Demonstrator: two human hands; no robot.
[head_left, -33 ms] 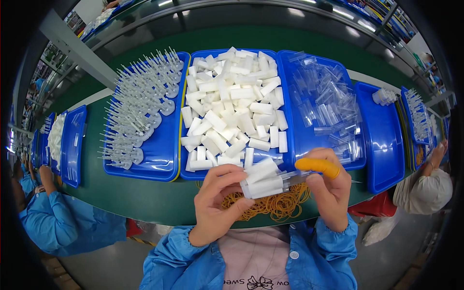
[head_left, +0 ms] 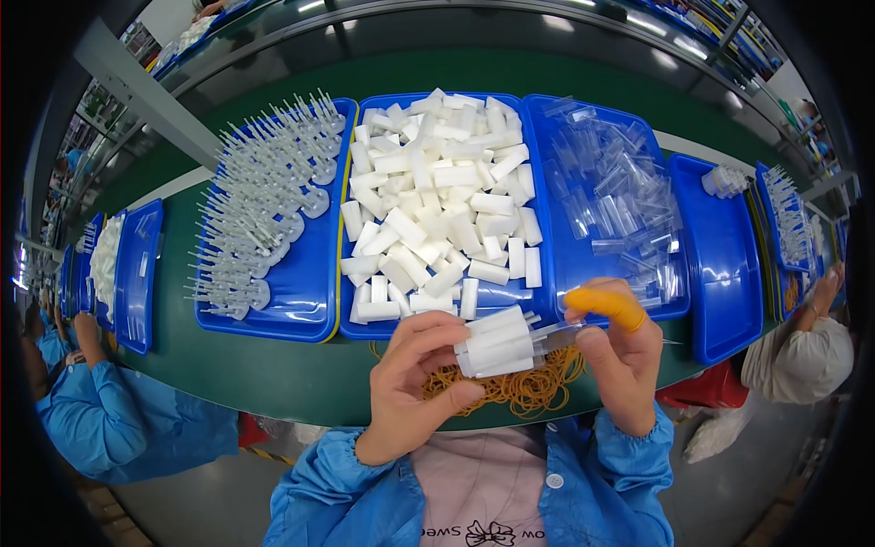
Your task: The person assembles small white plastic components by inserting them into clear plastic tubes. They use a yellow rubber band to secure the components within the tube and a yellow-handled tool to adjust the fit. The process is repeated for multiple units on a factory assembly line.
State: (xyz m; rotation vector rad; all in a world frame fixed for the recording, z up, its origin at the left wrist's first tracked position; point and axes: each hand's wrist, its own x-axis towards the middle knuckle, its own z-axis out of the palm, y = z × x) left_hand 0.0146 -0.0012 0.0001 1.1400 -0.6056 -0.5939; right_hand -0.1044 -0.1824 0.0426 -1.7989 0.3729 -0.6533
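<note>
Just in front of the trays, my left hand (head_left: 410,369) is closed around the left end of a bundle of white cylinders (head_left: 498,345), which lies nearly level. A clear plastic tube (head_left: 552,338) sticks out of the bundle's right end. My right hand (head_left: 624,356), with a yellow finger cot (head_left: 609,306) on one finger, pinches the tube's outer end. Brown rubber bands (head_left: 538,387) lie in a loose heap on the green table beneath the bundle. How far the tube reaches in among the cylinders is hidden.
A blue tray of loose white cylinders (head_left: 437,201) stands ahead. Left of it, a tray holds stemmed translucent parts (head_left: 264,201); right of it is a tray of clear tubes (head_left: 620,182). Farther right, a blue tray (head_left: 725,273) holds one bundle. Co-workers sit on both sides.
The bundle has turned slightly in my left hand and shifted a little right. The yellow-tipped finger of my right hand has moved slightly right, and the clear tube shows more plainly.
</note>
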